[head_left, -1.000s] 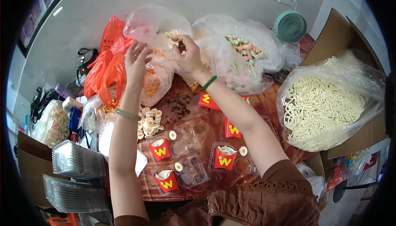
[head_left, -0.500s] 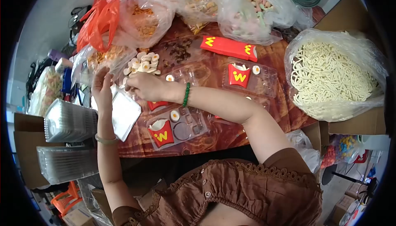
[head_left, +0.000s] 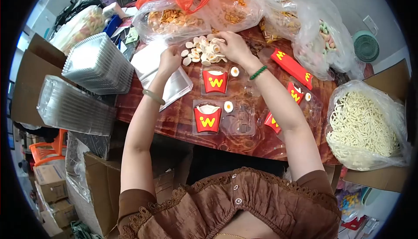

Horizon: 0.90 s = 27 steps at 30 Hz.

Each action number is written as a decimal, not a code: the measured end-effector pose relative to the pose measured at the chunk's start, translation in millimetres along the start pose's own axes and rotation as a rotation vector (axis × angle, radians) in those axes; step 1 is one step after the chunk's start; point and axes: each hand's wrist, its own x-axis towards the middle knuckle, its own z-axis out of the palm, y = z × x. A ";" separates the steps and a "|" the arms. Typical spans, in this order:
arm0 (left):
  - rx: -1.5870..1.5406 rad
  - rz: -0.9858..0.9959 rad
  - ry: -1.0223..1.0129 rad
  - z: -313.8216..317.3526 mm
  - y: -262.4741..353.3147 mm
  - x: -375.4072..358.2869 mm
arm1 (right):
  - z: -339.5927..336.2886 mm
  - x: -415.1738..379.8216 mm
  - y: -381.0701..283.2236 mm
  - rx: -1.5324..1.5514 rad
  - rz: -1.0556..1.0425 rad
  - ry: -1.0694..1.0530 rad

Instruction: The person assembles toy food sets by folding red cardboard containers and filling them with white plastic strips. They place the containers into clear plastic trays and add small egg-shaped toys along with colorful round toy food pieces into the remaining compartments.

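A pile of small round fried-egg pieces (head_left: pixel 201 50), mostly pale side up, lies on the table. My right hand (head_left: pixel 234 47) is at the pile's right edge, its bent fingers touching the pieces; what they pinch is hidden. To the left of the pile, my left hand (head_left: pixel 170 58) is closed with curled fingers above white sheets (head_left: pixel 174 84); its contents cannot be made out. Nearer to me lie clear plastic trays (head_left: pixel 241 123), each with a red carton (head_left: pixel 207 119) marked with a yellow W and one fried-egg piece (head_left: pixel 228 106). My right forearm partly covers more red cartons (head_left: pixel 295 91).
Stacked clear trays (head_left: pixel 99 64) stand at left. Plastic bags of orange pieces (head_left: pixel 174 19) and pastel candy (head_left: pixel 324 38) line the back. A long red W-marked packet (head_left: pixel 291 68) lies right of centre. A bag of pale strands (head_left: pixel 363 125) sits in a box at right.
The view has turned left and shifted, so the table's items appear further right. My hands have moved apart; the right one is now at the egg pile, and my left fingers have curled closed.
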 end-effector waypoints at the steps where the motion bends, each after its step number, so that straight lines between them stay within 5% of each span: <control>1: 0.013 -0.013 -0.034 2.7 -4.1 5.4 | -9.2 -6.6 -1.6 0.005 0.041 -0.064; 6: -0.058 -0.041 -0.042 16.2 5.8 6.0 | -27.1 -33.7 -1.3 0.045 -0.013 -0.187; 12: 0.359 0.253 -0.148 2.4 8.4 -11.3 | 6.9 -32.6 3.3 0.033 0.021 -0.216; 16: 0.422 0.274 -0.159 3.9 13.2 -9.1 | 16.8 -24.7 -8.1 -0.004 0.091 -0.280; 20: 0.251 0.271 -0.214 -0.2 19.7 3.6 | 21.1 -18.0 -21.6 -0.139 0.006 -0.256; 27: 0.153 0.221 0.132 20.9 8.1 23.7 | 27.8 0.6 -34.6 -0.217 -0.114 -0.203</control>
